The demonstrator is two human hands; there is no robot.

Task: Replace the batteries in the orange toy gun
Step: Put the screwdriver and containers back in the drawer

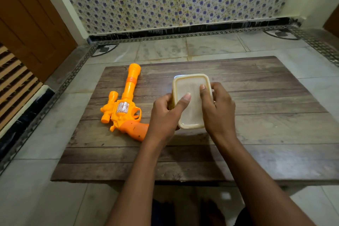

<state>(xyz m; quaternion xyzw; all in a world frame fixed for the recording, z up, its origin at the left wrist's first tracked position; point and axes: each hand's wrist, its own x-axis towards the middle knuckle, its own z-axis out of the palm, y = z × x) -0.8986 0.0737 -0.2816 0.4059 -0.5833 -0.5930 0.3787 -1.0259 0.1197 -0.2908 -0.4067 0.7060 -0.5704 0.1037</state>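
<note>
An orange toy gun lies flat on the left part of the low wooden table, barrel pointing away from me, grip toward me. To its right stands a yellowish plastic box with a cloudy white lid, lid on. My left hand grips the box's left side, thumb resting on the lid. On the right side, my right hand holds the box with its thumb laid over the lid. What the box contains is hidden. No batteries show.
The table stands on a pale tiled floor with a dark patterned border. A blue-flowered wall rises behind, a brown wooden door stands at the left. My feet show under the table's near edge.
</note>
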